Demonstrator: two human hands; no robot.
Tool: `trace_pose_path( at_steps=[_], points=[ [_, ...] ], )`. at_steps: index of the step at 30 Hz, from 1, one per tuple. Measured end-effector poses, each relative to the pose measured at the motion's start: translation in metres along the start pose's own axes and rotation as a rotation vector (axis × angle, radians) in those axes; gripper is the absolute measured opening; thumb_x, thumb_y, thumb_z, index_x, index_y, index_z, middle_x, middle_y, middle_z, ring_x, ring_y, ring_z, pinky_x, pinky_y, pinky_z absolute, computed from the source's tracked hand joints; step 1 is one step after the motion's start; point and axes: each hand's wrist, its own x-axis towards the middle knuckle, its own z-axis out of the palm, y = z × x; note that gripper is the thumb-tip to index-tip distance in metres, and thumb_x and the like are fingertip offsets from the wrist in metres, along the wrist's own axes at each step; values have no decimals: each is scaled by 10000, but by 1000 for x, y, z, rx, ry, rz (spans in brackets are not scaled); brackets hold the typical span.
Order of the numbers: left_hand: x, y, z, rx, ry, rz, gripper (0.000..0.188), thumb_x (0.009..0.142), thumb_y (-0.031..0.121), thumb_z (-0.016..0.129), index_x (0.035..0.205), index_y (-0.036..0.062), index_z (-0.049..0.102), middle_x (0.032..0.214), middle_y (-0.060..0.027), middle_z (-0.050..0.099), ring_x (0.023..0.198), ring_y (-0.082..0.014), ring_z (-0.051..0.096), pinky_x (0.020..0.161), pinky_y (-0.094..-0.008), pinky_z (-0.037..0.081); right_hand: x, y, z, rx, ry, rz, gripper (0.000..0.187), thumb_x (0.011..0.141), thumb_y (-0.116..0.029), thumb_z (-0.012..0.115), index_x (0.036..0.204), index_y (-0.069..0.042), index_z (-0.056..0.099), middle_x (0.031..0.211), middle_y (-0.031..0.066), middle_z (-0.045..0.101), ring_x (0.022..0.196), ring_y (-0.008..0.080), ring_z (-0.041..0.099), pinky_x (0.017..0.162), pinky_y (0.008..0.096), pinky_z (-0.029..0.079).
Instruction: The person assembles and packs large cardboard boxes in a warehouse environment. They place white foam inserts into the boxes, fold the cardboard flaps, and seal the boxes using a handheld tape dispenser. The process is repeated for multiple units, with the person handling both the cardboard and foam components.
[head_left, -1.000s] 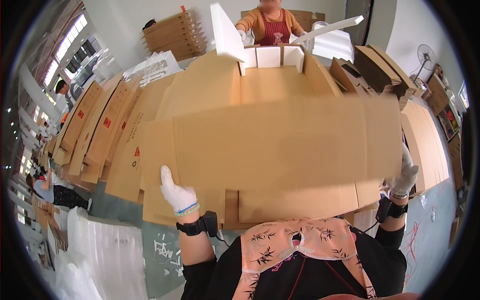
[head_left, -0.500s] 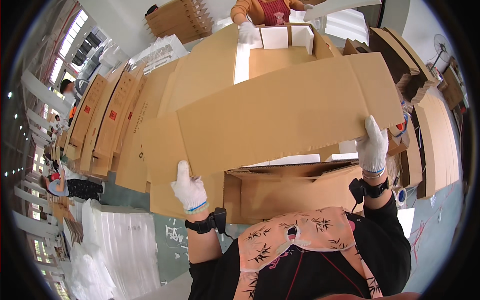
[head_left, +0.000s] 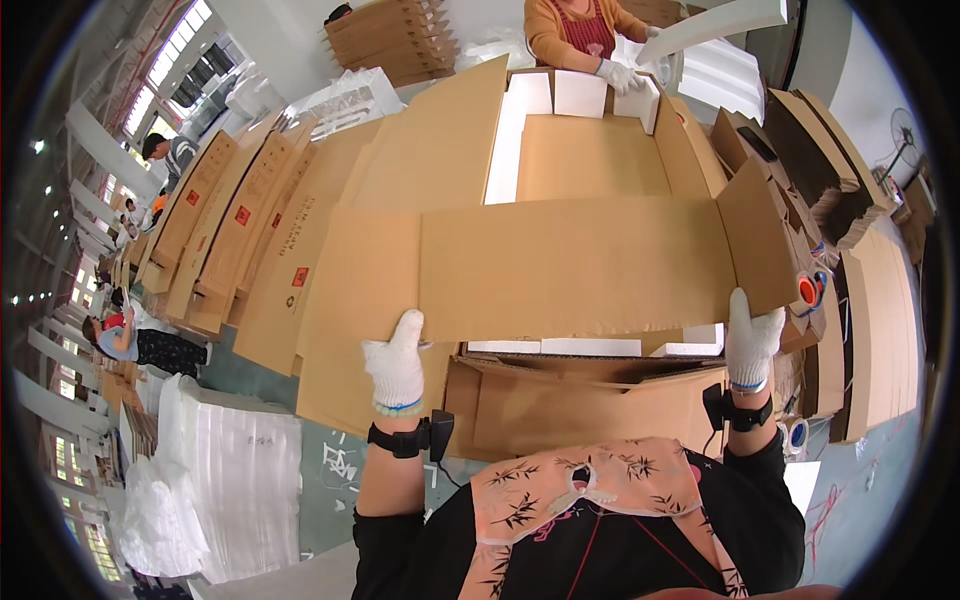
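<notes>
Cardboard sheet (head_left: 580, 270) above near part of open box (head_left: 595, 160), pinched at near edge by left hand (head_left: 395, 362) and right hand (head_left: 752, 347), thumbs on top, other fingers mostly hidden. Could sag or twist along creases, because of support from one edge only; could also catch on white foam lining (head_left: 590, 348). Possible obstacle at far end: co-worker's gloved hand (head_left: 618, 76). Beside, at right: tape rolls (head_left: 807, 290).

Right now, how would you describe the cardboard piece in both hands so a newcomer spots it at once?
Find the large open carton at centre. Over its near part, the left hand and right hand hold a long brown cardboard sheet near its lower edge. Unlike the printed panels at left, it shows no print.
</notes>
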Motion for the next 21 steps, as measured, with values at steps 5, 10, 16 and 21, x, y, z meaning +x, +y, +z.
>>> trace_pose_path(
  at_steps=[5,10,16,21],
  points=[
    [27,2,6,519,-344,280,411,866,152,696,1233,-9,606,1079,-176,711,1014,-351,675,893,-414,532,-1,30,-28,-373,-226,-131,423,809,-22,608,1231,-4,613,1075,241,695,999,440,650,879,448,516],
    [49,24,43,675,-587,248,609,863,315,642,1381,14,531,1168,-217,691,1077,-405,650,957,-438,511,-2,25,-51,-362,-531,12,569,782,-93,557,1347,-33,536,982,287,690,966,476,658,846,490,529],
    [70,25,62,747,-810,-202,591,874,353,590,1380,50,552,1121,-170,708,807,-264,721,845,-380,555,7,32,-46,-270,-511,38,547,796,-120,537,1334,-18,547,1000,290,692,958,478,661,839,475,529],
    [73,16,67,926,-986,-276,463,845,376,575,1080,-12,670,929,-180,728,669,-224,726,764,-358,561,28,57,-35,-325,-613,11,572,795,-143,525,1352,-17,549,995,308,684,947,483,658,840,496,530]
  ],
)
